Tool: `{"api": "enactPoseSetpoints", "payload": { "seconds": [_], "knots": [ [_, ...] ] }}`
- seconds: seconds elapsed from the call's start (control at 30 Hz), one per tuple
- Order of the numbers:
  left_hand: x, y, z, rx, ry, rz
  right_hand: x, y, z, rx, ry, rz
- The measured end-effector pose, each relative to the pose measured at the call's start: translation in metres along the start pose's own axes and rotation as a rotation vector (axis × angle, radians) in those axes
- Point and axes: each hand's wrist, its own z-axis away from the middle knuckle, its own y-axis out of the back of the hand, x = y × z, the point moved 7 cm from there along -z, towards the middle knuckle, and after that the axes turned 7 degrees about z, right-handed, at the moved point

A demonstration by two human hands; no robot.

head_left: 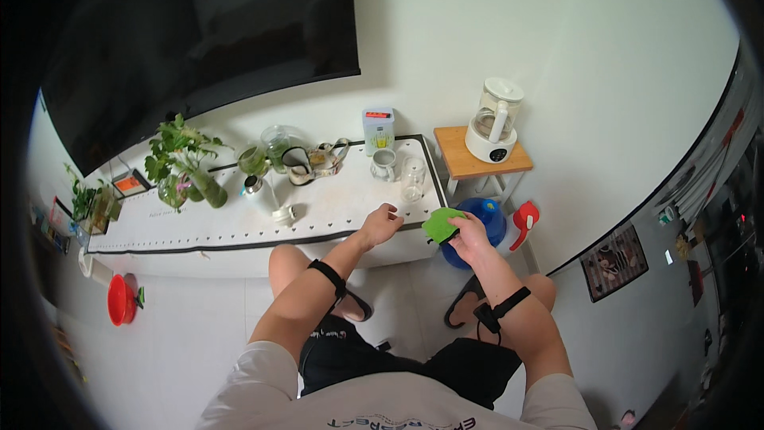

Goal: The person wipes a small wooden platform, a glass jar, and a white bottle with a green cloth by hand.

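Note:
My right hand (470, 237) grips a green cloth (443, 224) with a dark edge, held past the right front corner of a white cabinet top (334, 215). Over the front edge of that top is my left hand (381, 226), its fingers loosely curled and holding nothing. Beyond it stand a clear glass (412, 180) and a glass mug (383, 165). Farther left are a white bottle (256, 191) without its lid, a white cup-like lid (285, 215) and a patterned bottle pouch with a strap (298, 166).
Leafy plants in glass vases (212, 188) occupy the left part. A box (378, 131) is by the wall. At right, an electric kettle (491, 131) stands on a wooden stool (447, 137), above a blue water jug (492, 224) and a red-lidded container (525, 218). A red basin (122, 300) is on the floor.

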Motion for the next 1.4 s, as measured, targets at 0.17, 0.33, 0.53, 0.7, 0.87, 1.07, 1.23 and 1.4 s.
{"api": "enactPoseSetpoints", "payload": {
  "seconds": [0.17, 0.33, 0.53, 0.7, 0.87, 1.07, 1.23, 1.4],
  "knots": [
    [-0.005, 0.012, -0.050, 0.123, -0.019, -0.070, -0.021, 0.010, -0.062, 0.096, 0.049, 0.007],
    [0.013, 0.018, -0.084, 0.216, -0.269, -0.201, -0.040, 0.006, -0.099, 0.160, 0.094, 0.017],
    [0.014, 0.010, -0.106, 0.189, -0.347, -0.009, -0.021, 0.010, -0.116, 0.162, 0.096, -0.007],
    [0.032, 0.000, -0.110, 0.171, -0.326, 0.043, -0.003, 0.006, -0.135, 0.203, 0.186, 0.201],
    [0.035, 0.009, -0.113, 0.257, -0.352, 0.006, -0.012, -0.031, -0.117, 0.225, 0.338, 0.529],
    [0.049, 0.027, -0.106, 0.235, -0.350, 0.183, -0.033, -0.060, -0.101, 0.059, 0.512, 0.483],
    [0.074, 0.052, -0.082, 0.189, -0.408, 0.227, -0.044, -0.091, -0.100, -0.229, 0.590, 0.431],
    [0.055, 0.065, -0.071, 0.217, -0.377, 0.383, -0.025, -0.097, -0.094, -0.131, 0.598, 0.526]
  ]
}}
